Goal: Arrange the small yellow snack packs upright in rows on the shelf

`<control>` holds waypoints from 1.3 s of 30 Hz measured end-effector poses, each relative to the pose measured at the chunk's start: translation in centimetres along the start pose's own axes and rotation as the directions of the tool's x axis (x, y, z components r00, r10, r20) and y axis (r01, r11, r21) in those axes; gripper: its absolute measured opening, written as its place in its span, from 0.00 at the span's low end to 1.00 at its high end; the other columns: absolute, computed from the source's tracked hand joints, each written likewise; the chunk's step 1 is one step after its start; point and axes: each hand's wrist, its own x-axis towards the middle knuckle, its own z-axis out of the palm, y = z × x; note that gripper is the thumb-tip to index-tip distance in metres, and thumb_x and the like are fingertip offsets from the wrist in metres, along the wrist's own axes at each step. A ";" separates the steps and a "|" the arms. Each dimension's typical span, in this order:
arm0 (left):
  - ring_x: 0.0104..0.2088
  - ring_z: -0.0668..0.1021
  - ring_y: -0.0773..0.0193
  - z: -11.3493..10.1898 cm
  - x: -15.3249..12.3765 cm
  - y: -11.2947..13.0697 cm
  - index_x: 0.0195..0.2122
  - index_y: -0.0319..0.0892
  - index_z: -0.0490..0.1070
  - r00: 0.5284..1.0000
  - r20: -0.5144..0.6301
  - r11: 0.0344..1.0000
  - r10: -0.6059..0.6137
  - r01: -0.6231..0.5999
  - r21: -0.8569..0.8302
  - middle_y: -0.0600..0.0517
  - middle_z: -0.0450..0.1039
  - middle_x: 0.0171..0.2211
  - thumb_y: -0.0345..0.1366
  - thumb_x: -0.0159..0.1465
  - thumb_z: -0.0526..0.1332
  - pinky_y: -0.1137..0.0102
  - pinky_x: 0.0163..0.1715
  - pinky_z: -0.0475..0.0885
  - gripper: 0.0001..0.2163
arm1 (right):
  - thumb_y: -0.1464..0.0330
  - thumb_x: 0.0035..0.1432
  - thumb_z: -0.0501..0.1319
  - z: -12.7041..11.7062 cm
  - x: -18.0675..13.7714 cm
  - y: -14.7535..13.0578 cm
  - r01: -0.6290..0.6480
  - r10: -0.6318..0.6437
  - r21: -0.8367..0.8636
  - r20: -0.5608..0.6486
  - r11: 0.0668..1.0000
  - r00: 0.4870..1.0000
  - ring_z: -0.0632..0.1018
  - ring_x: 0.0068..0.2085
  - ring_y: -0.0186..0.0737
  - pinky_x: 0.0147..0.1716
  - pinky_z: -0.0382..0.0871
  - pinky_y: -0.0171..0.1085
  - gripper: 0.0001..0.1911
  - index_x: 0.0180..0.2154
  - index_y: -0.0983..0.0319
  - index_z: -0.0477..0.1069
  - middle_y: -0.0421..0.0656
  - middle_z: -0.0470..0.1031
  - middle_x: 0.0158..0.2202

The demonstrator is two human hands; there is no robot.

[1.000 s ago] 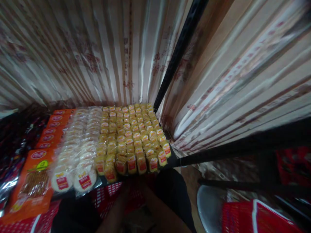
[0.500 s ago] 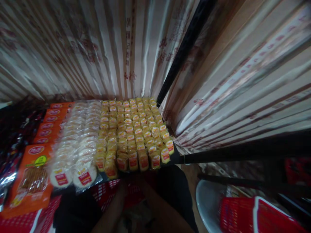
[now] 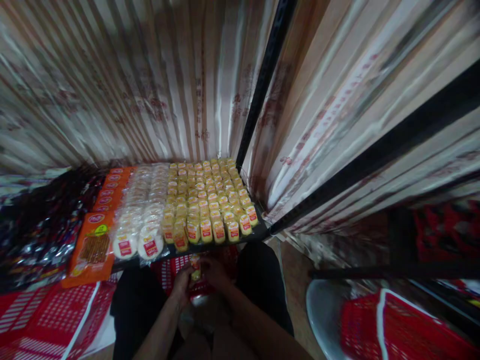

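Note:
My left hand (image 3: pixel 182 283) is low between my knees, its fingers closed around a small yellow snack packet (image 3: pixel 195 270) that looks like those on the shelf. Close beside the packet is my right hand (image 3: pixel 214 273), with curled fingers; dim light hides what they hold. Both hands are just below the shelf's front edge, over a red basket (image 3: pixel 168 272). Above them, rows of yellow snack packets (image 3: pixel 206 231) with red labels stand on the dark shelf (image 3: pixel 210 247). Left of these are two rows of round white packaged crackers (image 3: pixel 151 243).
Orange snack bags (image 3: pixel 93 240) and dark shiny packets (image 3: pixel 41 230) fill the shelf's left part. Another red basket (image 3: pixel 48 310) is at lower left. A grey basin (image 3: pixel 318 310) and a red basket (image 3: pixel 408 325) are at right. A black post (image 3: pixel 258 100) and rail (image 3: pixel 360 175) border the shelf corner.
The view has shifted, so the shelf goods sit further right and look smaller. My hands, dark and mostly hidden under the shelf edge before, now show with the yellow packet.

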 end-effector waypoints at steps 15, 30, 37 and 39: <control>0.32 0.79 0.61 -2.5 -7.0 1.4 0.40 0.41 0.68 0.972 0.005 0.969 0.235 -0.233 -0.081 0.51 0.77 0.31 0.33 0.41 0.65 0.70 0.31 0.72 0.22 | 0.77 0.44 0.57 -0.8 -4.9 -7.2 0.017 -0.025 0.124 0.061 0.992 0.998 0.77 0.33 0.38 0.34 0.70 0.35 0.15 0.38 0.62 0.66 0.43 0.76 0.33; 0.53 0.69 0.51 -3.1 -6.5 4.5 0.55 0.36 0.57 0.539 -0.139 0.469 0.830 -0.544 0.696 0.38 0.64 0.53 0.44 0.56 0.54 0.56 0.52 0.64 0.27 | 0.75 0.48 0.56 0.2 -1.9 -14.5 0.304 -0.315 -0.146 -0.057 0.941 0.947 0.73 0.30 0.33 0.33 0.67 0.32 0.13 0.38 0.61 0.70 0.41 0.73 0.33; 0.51 0.70 0.53 -2.5 -5.3 6.5 0.55 0.38 0.56 0.482 -0.224 0.482 0.847 -0.517 0.708 0.41 0.65 0.50 0.45 0.56 0.54 0.59 0.49 0.66 0.27 | 0.74 0.52 0.53 0.2 -1.2 -13.5 0.396 -0.422 -0.189 -0.121 0.898 0.898 0.74 0.36 0.37 0.40 0.69 0.36 0.14 0.42 0.63 0.69 0.45 0.73 0.37; 0.50 0.70 0.53 -2.1 -5.2 6.9 0.54 0.37 0.58 0.436 -0.222 0.438 0.872 -0.490 0.754 0.40 0.66 0.49 0.45 0.56 0.54 0.58 0.49 0.66 0.26 | 0.75 0.53 0.52 0.1 -1.1 -12.6 0.424 -0.457 -0.211 -0.142 0.881 0.878 0.74 0.37 0.38 0.40 0.69 0.36 0.13 0.40 0.62 0.69 0.45 0.73 0.36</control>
